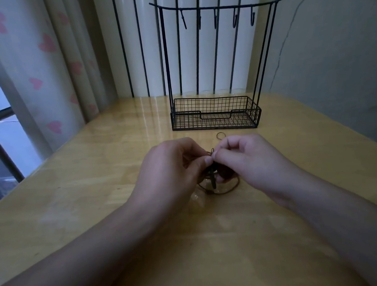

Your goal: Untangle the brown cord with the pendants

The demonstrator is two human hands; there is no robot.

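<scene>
Both hands meet over the middle of the wooden table, working at a small tangle. The left hand has its fingers curled in, thumb and forefinger pinched on a bit of the brown cord right where the two hands touch. The right hand is curled the same way, its thumb and forefinger nipping the cord at the same knot, the other fingers folded loosely under. The pinch point sits at the centre of the scene, and the rest of the cord drops from it toward six o'clock, lying in loose loops on the tabletop just under the hands. A dark pendant hangs down between the two hands; its shape is hard to make out in the dim light.

At twelve o'clock from the hands, near but apart, lies a small thin ring flat on the wood. Just beyond it, also at twelve o'clock, stands a black wire rack: a mesh basket at the base, and uprights carrying a top bar with hooks. A curtain printed with pink hearts hangs at ten o'clock.
</scene>
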